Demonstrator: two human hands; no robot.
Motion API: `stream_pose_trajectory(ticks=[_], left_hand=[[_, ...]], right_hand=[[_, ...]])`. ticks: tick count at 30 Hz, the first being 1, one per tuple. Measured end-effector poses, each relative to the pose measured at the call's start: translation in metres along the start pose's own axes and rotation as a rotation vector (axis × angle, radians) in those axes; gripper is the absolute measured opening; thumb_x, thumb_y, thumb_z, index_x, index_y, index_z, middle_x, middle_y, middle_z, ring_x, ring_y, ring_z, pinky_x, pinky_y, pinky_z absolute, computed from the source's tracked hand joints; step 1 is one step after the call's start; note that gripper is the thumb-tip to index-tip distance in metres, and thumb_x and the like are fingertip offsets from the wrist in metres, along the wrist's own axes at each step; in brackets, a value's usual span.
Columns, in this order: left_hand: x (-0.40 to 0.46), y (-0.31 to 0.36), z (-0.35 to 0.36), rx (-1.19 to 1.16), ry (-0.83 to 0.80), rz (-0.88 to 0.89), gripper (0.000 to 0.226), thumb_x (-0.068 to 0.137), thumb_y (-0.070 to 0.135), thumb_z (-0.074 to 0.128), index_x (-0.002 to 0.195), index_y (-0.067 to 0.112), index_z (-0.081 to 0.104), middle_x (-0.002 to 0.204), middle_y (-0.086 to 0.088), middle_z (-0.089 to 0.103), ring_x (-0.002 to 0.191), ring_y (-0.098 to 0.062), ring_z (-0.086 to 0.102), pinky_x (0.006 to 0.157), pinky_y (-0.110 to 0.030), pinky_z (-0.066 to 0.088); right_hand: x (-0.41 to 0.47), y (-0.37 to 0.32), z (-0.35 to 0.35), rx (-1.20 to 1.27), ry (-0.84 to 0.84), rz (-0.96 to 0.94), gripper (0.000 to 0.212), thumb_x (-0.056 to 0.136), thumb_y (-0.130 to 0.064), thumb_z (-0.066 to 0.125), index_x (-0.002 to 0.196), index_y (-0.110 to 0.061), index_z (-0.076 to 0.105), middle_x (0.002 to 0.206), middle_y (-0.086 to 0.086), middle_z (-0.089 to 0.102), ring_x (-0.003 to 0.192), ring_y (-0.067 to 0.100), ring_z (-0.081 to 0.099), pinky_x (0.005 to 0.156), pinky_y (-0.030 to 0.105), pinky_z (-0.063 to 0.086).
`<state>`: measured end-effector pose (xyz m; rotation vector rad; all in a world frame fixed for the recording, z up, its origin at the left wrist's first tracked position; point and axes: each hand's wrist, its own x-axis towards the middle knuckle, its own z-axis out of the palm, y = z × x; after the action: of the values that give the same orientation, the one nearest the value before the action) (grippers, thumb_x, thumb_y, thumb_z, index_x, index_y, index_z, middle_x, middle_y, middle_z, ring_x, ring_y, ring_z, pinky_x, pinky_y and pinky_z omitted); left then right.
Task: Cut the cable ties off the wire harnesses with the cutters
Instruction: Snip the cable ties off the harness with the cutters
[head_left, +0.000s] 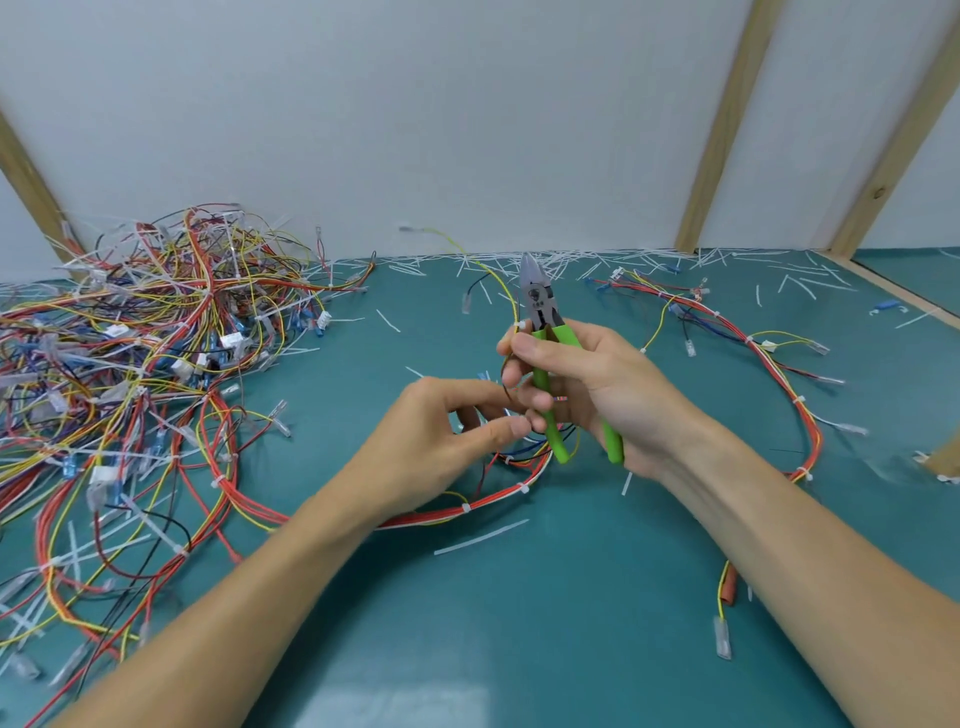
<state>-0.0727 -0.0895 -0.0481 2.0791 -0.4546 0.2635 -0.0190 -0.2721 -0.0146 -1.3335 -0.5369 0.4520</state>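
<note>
Head view: right hand (592, 384) hides cutters' (545, 312) handles; left hand's (447, 441) fingertips unclear.

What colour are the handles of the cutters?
Bright green; the handles of the cutters show best in the head view, held in the right hand.

one head view — forward and down, close over teal table (519, 623), white wall (415, 104) behind
</note>
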Motion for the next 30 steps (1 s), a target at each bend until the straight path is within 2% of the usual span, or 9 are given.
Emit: stream_pose_trajectory(ticks=[2,4,8,11,15,20,25,28,30], left_hand=[[0.001,0.001,0.000,-0.078,0.007,0.032,0.008,0.091,0.021,0.074,0.096,0.024,0.080,0.076,0.022,0.072,0.050,0.006,0.045,0.053,-0.001,0.033],[0.001,0.001,-0.001,-0.137,0.018,0.026,0.007,0.091,0.019,0.074,0.093,0.024,0.079,0.082,0.010,0.077,0.057,0.006,0.051,0.059,-0.003,0.037],[0.002,-0.001,-0.003,-0.252,0.044,-0.087,0.016,0.092,0.021,0.072,0.082,0.008,0.072,0.077,-0.008,0.075,0.060,-0.013,0.062,0.062,-0.019,0.048],[0.004,0.000,-0.007,-0.332,0.130,-0.144,0.017,0.099,0.017,0.060,0.084,0.009,0.060,0.078,-0.008,0.076,0.058,-0.016,0.065,0.050,-0.015,0.043],[0.005,0.001,-0.013,-0.376,0.234,-0.191,0.020,0.106,0.020,0.045,0.089,0.012,0.049,0.085,-0.009,0.077,0.062,-0.018,0.068,0.047,-0.023,0.041],[0.007,0.003,-0.019,-0.548,0.362,-0.247,0.025,0.108,0.019,0.039,0.084,0.016,0.045,0.087,-0.011,0.077,0.065,-0.020,0.070,0.048,-0.025,0.045],[0.008,0.003,-0.028,-0.677,0.438,-0.281,0.029,0.108,0.021,0.037,0.081,0.017,0.047,0.083,-0.009,0.076,0.068,-0.021,0.070,0.052,-0.025,0.048],[0.009,0.003,-0.028,-0.674,0.375,-0.254,0.027,0.108,0.020,0.033,0.083,0.018,0.045,0.080,-0.005,0.073,0.076,-0.023,0.070,0.069,-0.034,0.048],[0.009,0.004,-0.027,-0.696,0.313,-0.222,0.026,0.107,0.020,0.032,0.085,0.018,0.045,0.079,-0.005,0.073,0.088,-0.028,0.068,0.085,-0.042,0.045]], right_hand=[[-0.001,-0.001,0.000,-0.020,-0.053,0.009,0.012,0.096,-0.026,0.065,0.098,-0.019,0.075,0.090,0.004,0.072,0.059,0.012,0.050,0.058,0.029,0.051],[-0.002,-0.002,-0.002,-0.053,-0.072,0.030,0.016,0.096,-0.026,0.065,0.105,-0.020,0.077,0.101,0.006,0.076,0.060,0.012,0.051,0.061,0.029,0.053],[-0.001,-0.004,-0.005,-0.055,-0.033,0.029,0.024,0.098,-0.025,0.063,0.117,-0.017,0.075,0.111,0.010,0.077,0.063,0.012,0.054,0.065,0.030,0.055],[0.002,-0.010,-0.011,0.089,0.096,-0.022,0.022,0.097,-0.022,0.061,0.110,-0.013,0.076,0.098,0.004,0.076,0.062,0.012,0.055,0.063,0.030,0.054],[0.005,-0.021,-0.026,0.266,0.300,-0.093,0.017,0.098,-0.017,0.056,0.100,-0.013,0.072,0.081,-0.001,0.071,0.059,0.010,0.054,0.058,0.028,0.051],[0.008,-0.015,-0.033,-0.063,0.600,-0.078,0.013,0.098,-0.011,0.059,0.090,-0.015,0.069,0.074,-0.002,0.072,0.055,0.009,0.051,0.054,0.026,0.048],[0.008,-0.001,-0.021,-0.271,0.429,0.071,0.012,0.093,-0.004,0.064,0.088,-0.015,0.068,0.088,0.004,0.079,0.054,0.010,0.048,0.051,0.026,0.044],[0.009,0.011,-0.010,-0.376,0.353,0.165,0.009,0.088,-0.006,0.072,0.091,-0.014,0.069,0.085,0.007,0.077,0.058,0.013,0.050,0.052,0.027,0.044],[0.010,0.015,-0.007,-0.373,0.330,0.246,0.011,0.088,-0.010,0.074,0.098,-0.012,0.069,0.078,0.002,0.076,0.054,0.012,0.052,0.049,0.026,0.046]])
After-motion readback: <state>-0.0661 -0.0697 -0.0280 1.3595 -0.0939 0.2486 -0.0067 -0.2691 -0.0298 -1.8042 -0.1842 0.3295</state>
